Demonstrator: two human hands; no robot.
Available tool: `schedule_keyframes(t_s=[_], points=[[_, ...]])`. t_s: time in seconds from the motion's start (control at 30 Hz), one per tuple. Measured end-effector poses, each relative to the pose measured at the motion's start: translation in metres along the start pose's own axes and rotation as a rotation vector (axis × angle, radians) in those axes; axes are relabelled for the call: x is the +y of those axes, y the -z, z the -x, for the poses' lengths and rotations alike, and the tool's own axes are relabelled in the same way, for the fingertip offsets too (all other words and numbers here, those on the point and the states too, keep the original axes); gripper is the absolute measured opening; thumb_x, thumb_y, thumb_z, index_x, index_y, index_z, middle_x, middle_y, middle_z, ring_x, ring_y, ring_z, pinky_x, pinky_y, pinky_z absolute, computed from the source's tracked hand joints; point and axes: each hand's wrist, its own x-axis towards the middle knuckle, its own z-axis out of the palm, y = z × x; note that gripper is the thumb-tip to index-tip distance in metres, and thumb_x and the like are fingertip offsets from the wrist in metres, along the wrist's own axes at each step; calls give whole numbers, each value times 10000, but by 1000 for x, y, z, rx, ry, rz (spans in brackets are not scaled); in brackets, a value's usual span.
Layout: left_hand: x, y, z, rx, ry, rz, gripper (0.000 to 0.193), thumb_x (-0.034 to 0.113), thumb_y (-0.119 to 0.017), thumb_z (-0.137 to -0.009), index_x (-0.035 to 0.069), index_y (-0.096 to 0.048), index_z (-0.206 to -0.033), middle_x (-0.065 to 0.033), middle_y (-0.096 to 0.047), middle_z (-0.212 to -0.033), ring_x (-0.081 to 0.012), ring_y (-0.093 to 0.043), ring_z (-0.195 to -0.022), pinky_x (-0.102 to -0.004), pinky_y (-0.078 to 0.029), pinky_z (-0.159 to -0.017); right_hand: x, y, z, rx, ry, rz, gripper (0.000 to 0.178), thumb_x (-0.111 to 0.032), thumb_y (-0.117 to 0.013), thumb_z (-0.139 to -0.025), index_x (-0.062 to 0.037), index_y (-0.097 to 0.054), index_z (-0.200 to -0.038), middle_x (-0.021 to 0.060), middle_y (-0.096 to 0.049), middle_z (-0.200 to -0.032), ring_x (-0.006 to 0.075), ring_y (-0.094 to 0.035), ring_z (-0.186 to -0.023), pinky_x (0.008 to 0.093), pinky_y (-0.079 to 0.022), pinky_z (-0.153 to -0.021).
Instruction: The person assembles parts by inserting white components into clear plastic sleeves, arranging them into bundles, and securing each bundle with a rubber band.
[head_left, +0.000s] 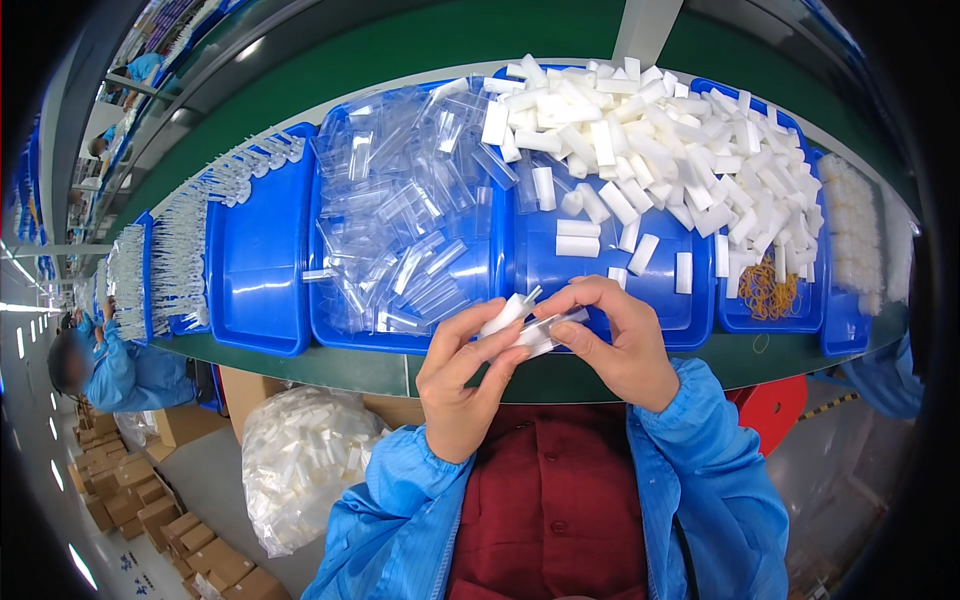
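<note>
Two small pieces sit at the fingertips of the person I watch from afar, over the near edge of the blue trays. The left grip (pixel 462 375) is narrow, its thumb and fingers closed around a matte white oblong piece (pixel 502 315), which tilts with its upper end toward the right; something thin and shiny projects beside that end, too blurred for me to name. Just beside it, between both sets of fingertips, I see a clear glossy plastic piece (pixel 538 336). The right grip (pixel 625 338) is narrow too, thumb and index finger pinching the right end of that clear piece, while the left fingertips touch its other end. I cannot tell whether the white and clear pieces fit into each other.

Beyond the left grip, a shallow blue plastic tray (pixel 486 308) holds a heap of transparent plastic pieces (pixel 400 200). Ahead of the right grip, a loose pile of white oblong blocks (pixel 610 130) spreads over the neighbouring trays, a few lying near the right fingers. Farther right, I make out a tangle of yellow rubber bands (pixel 768 296). The trays stand on a dark green desk (pixel 375 374).
</note>
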Motion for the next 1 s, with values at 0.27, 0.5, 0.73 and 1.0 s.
schedule_keyframes(t_s=[0.27, 0.5, 0.73, 1.0], points=[[0, 11, -5, -24, 203, 459, 357, -103, -692, -833, -37, -655, -1182, -180, -537, -1315, -277, -622, -1141, -347, -543, -929, -6, 13, -3, 52, -68, -226, 222, -128, -689, -922, -20, -607, -1097, 92, -685, -1052, 163, -641, -983, 294, -489, -890], [-10, 10, 4, -56, 34, 380, 246, -113, -665, -851, -39, -679, -1084, -181, -597, -1196, -328, -634, -1133, -373, -548, -939, -4, -4, 10, -48, -1, -155, 206, -82, -703, -906, -34, -585, -1067, 104, -648, -1080, 175, -629, -1003, 310, -489, -919], [-9, 23, 4, -129, 111, 477, 295, -62, -694, -850, -10, -658, -1138, -168, -576, -1223, -304, -619, -1150, -368, -549, -932, -4, -8, 13, -18, 37, -73, 157, -58, -750, -849, -75, -652, -971, 73, -640, -1045, 219, -600, -1002, 367, -448, -966], [-20, 36, -8, -395, 102, 478, 403, 3, -726, -848, 65, -565, -1212, -121, -493, -1324, -229, -563, -1184, -348, -530, -941, -17, -10, -5, -250, 517, 543, 285, -78, -810, -719, -97, -685, -975, 24, -684, -1016, 243, -604, -1018, 459, -432, -968]])
